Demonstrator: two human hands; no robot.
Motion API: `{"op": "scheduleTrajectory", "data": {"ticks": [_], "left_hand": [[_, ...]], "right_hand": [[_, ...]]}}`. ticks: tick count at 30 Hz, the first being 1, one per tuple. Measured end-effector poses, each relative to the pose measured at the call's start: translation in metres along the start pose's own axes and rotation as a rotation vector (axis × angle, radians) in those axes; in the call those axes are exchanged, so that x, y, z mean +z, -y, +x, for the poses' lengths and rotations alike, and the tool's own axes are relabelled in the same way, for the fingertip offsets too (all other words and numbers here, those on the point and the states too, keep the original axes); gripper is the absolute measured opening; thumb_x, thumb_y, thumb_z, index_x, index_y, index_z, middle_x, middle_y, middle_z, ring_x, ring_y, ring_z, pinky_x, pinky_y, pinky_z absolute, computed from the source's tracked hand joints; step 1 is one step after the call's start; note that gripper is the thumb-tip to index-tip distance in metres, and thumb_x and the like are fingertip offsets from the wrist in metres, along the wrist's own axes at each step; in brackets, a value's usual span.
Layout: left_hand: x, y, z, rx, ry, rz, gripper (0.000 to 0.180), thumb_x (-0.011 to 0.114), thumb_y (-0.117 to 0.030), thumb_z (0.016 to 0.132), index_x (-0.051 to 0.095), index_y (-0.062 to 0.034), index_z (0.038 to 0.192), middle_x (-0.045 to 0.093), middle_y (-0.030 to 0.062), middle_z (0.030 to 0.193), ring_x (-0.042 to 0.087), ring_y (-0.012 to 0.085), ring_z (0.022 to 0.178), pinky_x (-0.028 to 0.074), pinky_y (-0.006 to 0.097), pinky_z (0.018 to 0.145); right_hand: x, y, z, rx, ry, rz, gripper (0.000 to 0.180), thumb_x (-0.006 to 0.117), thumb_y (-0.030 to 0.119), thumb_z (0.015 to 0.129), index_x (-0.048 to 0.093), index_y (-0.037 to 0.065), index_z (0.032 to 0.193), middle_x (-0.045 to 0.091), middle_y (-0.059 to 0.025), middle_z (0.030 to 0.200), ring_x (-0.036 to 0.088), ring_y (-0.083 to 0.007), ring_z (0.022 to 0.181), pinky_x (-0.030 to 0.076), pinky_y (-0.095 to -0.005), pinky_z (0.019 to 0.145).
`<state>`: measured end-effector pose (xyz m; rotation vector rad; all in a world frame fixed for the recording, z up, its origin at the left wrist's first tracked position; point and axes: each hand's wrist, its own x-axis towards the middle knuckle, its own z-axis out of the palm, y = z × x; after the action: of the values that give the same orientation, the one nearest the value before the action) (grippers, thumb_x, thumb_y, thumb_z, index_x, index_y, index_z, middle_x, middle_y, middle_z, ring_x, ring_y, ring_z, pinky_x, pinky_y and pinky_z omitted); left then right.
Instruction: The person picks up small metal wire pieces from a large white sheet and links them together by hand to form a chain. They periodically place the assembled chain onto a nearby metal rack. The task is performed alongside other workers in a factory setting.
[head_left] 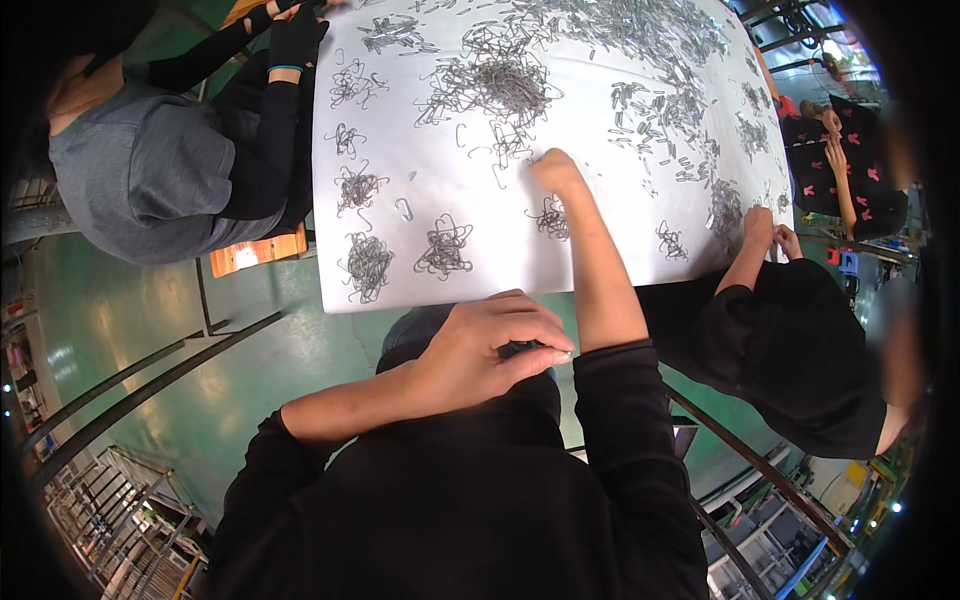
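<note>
My left hand (493, 345) is just off the table's near edge, above my lap. Its thumb and fingertips are pinched together, and whatever sits between them is too small to make out. My right hand (556, 172) reaches over the white tabletop (420, 150), its fingers curled down and their tips mostly hidden. Just beyond it lies a tangled heap of bent wire hooks (510, 85), with a few loose ones trailing toward the hand. A smaller hook pile (550, 218) lies beside my right wrist. Closer to me are two more piles of hooks, one pile (443, 247) and a denser pile (366, 266).
Small flat oblong metal pieces (670, 110) cover much of the far and right tabletop. A person in grey (150, 165) sits at the left, a person in black (790, 340) works close on my right, and another person (845, 170) is at the far right.
</note>
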<state>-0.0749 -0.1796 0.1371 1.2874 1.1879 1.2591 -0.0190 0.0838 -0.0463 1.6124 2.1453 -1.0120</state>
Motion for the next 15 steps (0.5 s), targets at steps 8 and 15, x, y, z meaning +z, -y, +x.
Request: {"op": "scheduleTrajectory", "data": {"ticks": [8, 15], "left_hand": [[0.007, -0.004, 0.001, 0.042, 0.049, 0.021, 0.01, 0.068, 0.0, 0.081, 0.07, -0.0022, 0.091, 0.069, 0.0061, 0.086, 0.062, 0.0116, 0.072, 0.049, 0.024, 0.061], [0.025, -0.013, 0.003, 0.096, 0.229, 0.042, 0.013, 0.064, 0.003, 0.084, 0.067, -0.0008, 0.096, 0.067, 0.0052, 0.089, 0.062, 0.0066, 0.068, 0.049, 0.02, 0.06]], "right_hand": [[-0.032, -0.033, -0.115, -0.148, 0.103, 1.127, 0.011, 0.056, 0.008, 0.092, 0.061, -0.002, 0.093, 0.061, -0.004, 0.08, 0.053, -0.0107, 0.063, 0.042, -0.0223, 0.055], [-0.032, -0.043, -0.335, -0.367, -0.371, 1.519, 0.012, 0.059, 0.009, 0.091, 0.059, -0.002, 0.094, 0.06, -0.0062, 0.089, 0.053, -0.0095, 0.068, 0.041, -0.0224, 0.06]]}}
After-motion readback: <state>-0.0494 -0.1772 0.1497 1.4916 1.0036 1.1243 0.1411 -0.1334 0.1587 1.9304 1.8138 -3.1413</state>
